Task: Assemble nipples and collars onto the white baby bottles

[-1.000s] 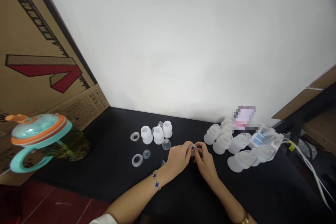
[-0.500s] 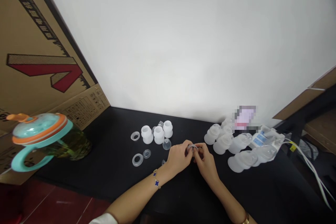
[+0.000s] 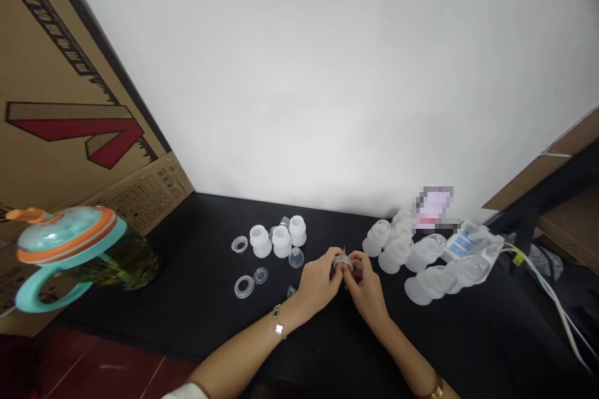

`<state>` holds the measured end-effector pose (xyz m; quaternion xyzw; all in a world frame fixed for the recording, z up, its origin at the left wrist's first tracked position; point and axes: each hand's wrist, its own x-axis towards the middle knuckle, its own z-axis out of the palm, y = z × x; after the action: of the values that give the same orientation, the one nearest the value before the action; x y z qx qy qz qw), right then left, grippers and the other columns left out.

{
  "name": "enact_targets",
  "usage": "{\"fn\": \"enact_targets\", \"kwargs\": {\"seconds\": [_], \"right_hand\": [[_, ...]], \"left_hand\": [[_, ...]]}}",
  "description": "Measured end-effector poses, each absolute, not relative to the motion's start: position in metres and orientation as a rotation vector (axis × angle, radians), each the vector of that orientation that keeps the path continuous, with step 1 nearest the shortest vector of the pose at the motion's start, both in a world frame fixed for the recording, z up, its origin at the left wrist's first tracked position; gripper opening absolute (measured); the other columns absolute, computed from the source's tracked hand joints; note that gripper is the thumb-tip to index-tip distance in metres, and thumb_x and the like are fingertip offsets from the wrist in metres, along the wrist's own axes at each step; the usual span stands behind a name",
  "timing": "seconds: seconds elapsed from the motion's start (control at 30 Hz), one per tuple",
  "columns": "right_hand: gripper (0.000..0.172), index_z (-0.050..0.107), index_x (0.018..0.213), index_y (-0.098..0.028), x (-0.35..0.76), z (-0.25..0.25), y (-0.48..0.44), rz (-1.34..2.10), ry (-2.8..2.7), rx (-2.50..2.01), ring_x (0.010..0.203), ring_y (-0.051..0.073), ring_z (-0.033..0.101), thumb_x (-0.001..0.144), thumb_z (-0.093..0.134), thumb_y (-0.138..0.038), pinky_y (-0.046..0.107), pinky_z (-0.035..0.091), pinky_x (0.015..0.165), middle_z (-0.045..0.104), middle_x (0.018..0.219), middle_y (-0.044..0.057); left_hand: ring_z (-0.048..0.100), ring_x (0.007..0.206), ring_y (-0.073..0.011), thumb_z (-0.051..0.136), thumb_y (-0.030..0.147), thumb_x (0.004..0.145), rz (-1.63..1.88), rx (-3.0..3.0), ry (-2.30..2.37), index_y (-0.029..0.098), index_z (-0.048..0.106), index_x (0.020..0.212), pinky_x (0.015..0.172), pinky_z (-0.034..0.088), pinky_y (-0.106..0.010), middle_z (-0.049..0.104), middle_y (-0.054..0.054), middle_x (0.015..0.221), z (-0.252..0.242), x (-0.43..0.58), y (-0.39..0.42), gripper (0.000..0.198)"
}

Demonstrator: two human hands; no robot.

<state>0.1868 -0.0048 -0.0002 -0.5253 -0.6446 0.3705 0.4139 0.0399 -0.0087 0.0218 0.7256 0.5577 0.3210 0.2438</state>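
My left hand [image 3: 322, 277] and my right hand [image 3: 365, 283] meet over the black table, both closed on a translucent bottle ring [image 3: 343, 262]. Fingers and thumbs pinch it from either side; a small pointed tip shows above it, perhaps a nipple. Left of my hands stand three open white baby bottles [image 3: 281, 242]. In front of these lie a clear nipple [image 3: 296, 257], another nipple [image 3: 261, 275] and a loose bottle ring [image 3: 244, 287]. A second loose ring [image 3: 239, 244] lies farther back. One small clear piece [image 3: 291, 291] is partly hidden by my left wrist.
Several capped baby bottles [image 3: 397, 254] stand on the right, beside a clear plastic bag with a blue label [image 3: 461, 244] and white cables [image 3: 552, 293]. A teal-lidded jug [image 3: 70, 237] and a large cardboard box [image 3: 70, 87] occupy the left. A white wall rises behind.
The ring between my fingers has turned slightly, and a pointed tip now shows above it. The view has shifted a little; the things on the table stay in place.
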Motion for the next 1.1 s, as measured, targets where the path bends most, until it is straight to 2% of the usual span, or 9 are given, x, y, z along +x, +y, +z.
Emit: {"fn": "enact_targets", "kwargs": {"seconds": [0.23,0.4,0.57,0.87,1.1], "right_hand": [[0.025,0.047,0.098,-0.025,0.187,0.002,-0.005,0.887,-1.615,-1.347,0.051,0.015,0.051,0.092,0.053,-0.048,0.024,0.04,0.046,0.061,0.069,-0.003],[0.028,0.049,0.107,-0.024,0.187,0.003,-0.008,0.942,-1.61,-1.317,0.058,0.018,0.059,0.094,0.05,-0.049,0.026,0.045,0.051,0.065,0.075,0.0],[0.028,0.05,0.111,-0.024,0.186,0.004,-0.011,0.998,-1.608,-1.263,0.058,0.017,0.06,0.099,0.042,-0.047,0.026,0.046,0.053,0.066,0.076,0.0],[0.028,0.054,0.105,-0.024,0.186,0.003,-0.008,0.997,-1.619,-1.258,0.052,0.016,0.057,0.099,0.044,-0.049,0.025,0.042,0.048,0.066,0.073,0.001],[0.024,0.055,0.104,-0.025,0.187,0.003,-0.009,1.08,-1.574,-1.213,0.055,0.016,0.056,0.099,0.046,-0.047,0.024,0.043,0.052,0.064,0.069,-0.002]], "left_hand": [[0.068,0.071,-0.0164,0.047,0.024,0.096,0.914,1.961,1.507,0.024,0.055,0.111,0.065,0.045,-0.025,0.07,0.002,0.083,0.02,0.039,-0.008,0.017],[0.069,0.072,-0.0168,0.046,0.026,0.097,0.906,2.012,1.51,0.024,0.054,0.115,0.064,0.045,-0.025,0.072,0.001,0.086,0.023,0.039,-0.011,0.019],[0.07,0.075,-0.0168,0.037,0.027,0.102,0.896,2.082,1.497,0.024,0.055,0.114,0.064,0.046,-0.024,0.072,0.0,0.088,0.024,0.038,-0.012,0.021],[0.071,0.071,-0.0192,0.039,0.029,0.102,0.916,2.053,1.519,0.023,0.056,0.105,0.06,0.043,-0.026,0.073,-0.001,0.084,0.015,0.039,-0.008,0.018],[0.067,0.065,-0.0202,0.047,0.034,0.099,0.981,2.031,1.479,0.022,0.057,0.098,0.057,0.036,-0.027,0.069,0.0,0.073,0.012,0.037,-0.007,0.015]]}}
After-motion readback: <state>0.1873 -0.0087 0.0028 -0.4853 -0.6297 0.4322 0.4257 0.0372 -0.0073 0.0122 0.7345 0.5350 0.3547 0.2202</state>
